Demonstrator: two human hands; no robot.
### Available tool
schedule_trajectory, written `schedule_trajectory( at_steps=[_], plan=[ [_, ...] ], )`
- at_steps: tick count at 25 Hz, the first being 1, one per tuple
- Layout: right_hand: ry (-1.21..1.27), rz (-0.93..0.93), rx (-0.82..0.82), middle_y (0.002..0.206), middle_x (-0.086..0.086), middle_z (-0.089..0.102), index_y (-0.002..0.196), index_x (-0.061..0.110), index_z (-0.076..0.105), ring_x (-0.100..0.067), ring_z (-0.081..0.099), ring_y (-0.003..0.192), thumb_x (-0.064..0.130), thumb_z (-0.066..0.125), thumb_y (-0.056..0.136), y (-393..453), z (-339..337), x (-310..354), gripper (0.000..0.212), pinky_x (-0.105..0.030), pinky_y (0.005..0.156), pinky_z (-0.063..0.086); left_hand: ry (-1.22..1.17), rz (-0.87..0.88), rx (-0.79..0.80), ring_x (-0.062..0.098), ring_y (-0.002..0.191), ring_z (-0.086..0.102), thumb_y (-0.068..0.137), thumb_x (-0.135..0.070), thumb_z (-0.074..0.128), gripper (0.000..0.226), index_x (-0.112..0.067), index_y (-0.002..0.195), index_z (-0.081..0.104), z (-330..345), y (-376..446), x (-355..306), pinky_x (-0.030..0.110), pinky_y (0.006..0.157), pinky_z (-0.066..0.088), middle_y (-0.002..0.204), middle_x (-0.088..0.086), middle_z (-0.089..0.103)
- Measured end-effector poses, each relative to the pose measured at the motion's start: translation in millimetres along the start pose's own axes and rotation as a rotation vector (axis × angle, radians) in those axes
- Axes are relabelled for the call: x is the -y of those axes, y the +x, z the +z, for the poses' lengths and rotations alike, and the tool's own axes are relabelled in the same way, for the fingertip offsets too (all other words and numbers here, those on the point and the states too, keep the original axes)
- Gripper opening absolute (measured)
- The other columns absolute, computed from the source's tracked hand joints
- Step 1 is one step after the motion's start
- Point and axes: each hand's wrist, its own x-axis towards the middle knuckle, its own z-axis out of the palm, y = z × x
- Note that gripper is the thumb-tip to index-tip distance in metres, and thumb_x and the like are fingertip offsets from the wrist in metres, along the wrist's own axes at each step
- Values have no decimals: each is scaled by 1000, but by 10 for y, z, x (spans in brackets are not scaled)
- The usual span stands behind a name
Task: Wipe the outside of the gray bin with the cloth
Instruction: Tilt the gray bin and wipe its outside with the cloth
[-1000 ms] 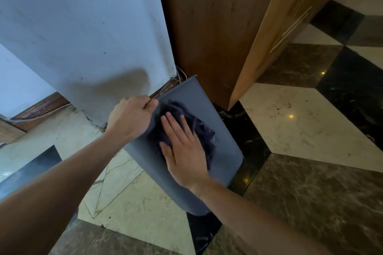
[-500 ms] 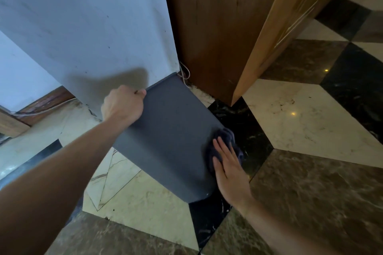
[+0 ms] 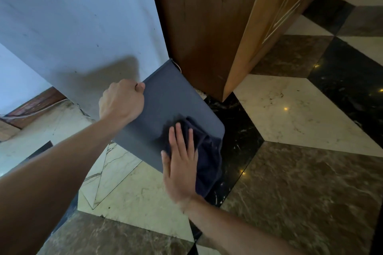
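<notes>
Plain gray plastic bin [image 3: 165, 109] is tilted, one flat outer side facing up toward the viewer, held over the patterned marble floor [image 3: 290, 114] in cream, brown and black tiles. Its upper corner lies close to the junction of the scuffed white wall [image 3: 72, 27] and the dark brown wooden cabinet [image 3: 199, 27]; contact there cannot be confirmed.

Left hand [image 3: 121, 101]: fingers clenched over the bin's upper left edge, knuckles up, gripping the rim. Forearm runs in from lower left.

Right hand [image 3: 181, 163]: flat, fingers extended and slightly spread, palm pressing the dark navy crumpled cloth [image 3: 207, 161] against the bin's lower right part. The hand is not closed around the cloth; it pins it under the palm. Cloth bunches out to the right of the hand and hangs past the bin's lower rounded corner, over a black tile.

A hand-and-bin shadow falls on the wall above the left hand. A thin pale cable [image 3: 31, 113] runs along the wooden skirting at far left
</notes>
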Motion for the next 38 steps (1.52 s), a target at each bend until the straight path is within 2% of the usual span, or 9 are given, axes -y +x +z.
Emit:
schedule_trajectory(
  at_steps=[5, 10, 15, 21, 26, 29, 32, 34, 38],
  plan=[
    [-102, 29, -35, 161, -2, 33, 155, 18, 29, -20, 23, 150, 49, 15, 105, 280, -233, -769, 60, -32, 118, 21, -16, -37, 5, 39, 76, 44, 96, -39, 37, 38, -10, 87, 60, 25, -65, -39, 41, 68, 37, 98, 29, 62],
    [204, 636, -234, 140, -8, 60, 149, 35, 34, -30, 62, 118, 36, 31, 107, 25, -506, -1345, 42, -33, 92, 49, 26, -115, 13, 51, 97, 56, 94, -39, 43, 41, -5, 98, 64, -29, 81, 75, 43, 73, 35, 109, 30, 62],
    [414, 617, -400, 125, -6, 65, 139, 23, 53, -22, 59, 116, 38, 31, 108, 908, -1019, -1144, 41, -29, 89, 44, -62, -164, 104, 49, 96, 56, 92, -44, 47, 36, -10, 83, 56, 33, -43, 236, 45, 81, 45, 107, 30, 62],
    [577, 487, -371, 111, 23, 59, 134, 30, 57, 14, 56, 101, 41, 30, 107, 1236, -1270, -837, 39, -14, 88, 42, -90, 99, 97, 37, 77, 55, 92, -49, 44, 42, -15, 72, 57, -148, -16, 289, 38, 65, 42, 70, 6, 59],
    [759, 423, -309, 126, 19, 58, 116, 48, 57, -5, 51, 124, 42, 30, 107, 1262, -1290, -746, 29, -35, 113, 37, -45, 310, 171, 27, 65, 55, 93, -49, 42, 29, -30, 72, 49, -257, 16, 427, 36, 60, 40, 60, -6, 54],
    [789, 412, -302, 129, 19, 57, 116, 50, 59, -5, 50, 127, 44, 30, 106, 1276, -1301, -722, 31, -37, 115, 36, -121, 340, 311, 25, 79, 63, 97, -43, 44, 13, -42, 95, 57, -330, 62, 620, 42, 75, 50, 81, -6, 66],
    [824, 436, -285, 134, 12, 57, 116, 50, 61, -11, 49, 130, 47, 31, 105, 1272, -1249, -739, 32, -42, 115, 36, -114, 312, 453, 35, 97, 64, 100, -24, 41, 34, -53, 109, 57, -467, 130, 760, 52, 86, 52, 107, 2, 69],
    [832, 450, -265, 137, 10, 57, 123, 47, 61, -12, 49, 131, 50, 32, 103, 1249, -1187, -749, 35, -41, 115, 35, -98, 288, 477, 34, 98, 63, 95, -15, 37, 48, -58, 96, 57, -539, 166, 714, 52, 87, 51, 107, 1, 68],
    [873, 468, -193, 137, 5, 59, 133, 39, 58, -13, 53, 128, 55, 36, 98, 1144, -1044, -666, 45, -35, 107, 42, -19, 417, 398, 20, 100, 60, 82, -52, 29, 30, -46, 91, 57, -277, -109, 142, 43, 95, 42, 102, -11, 67]
  ],
)
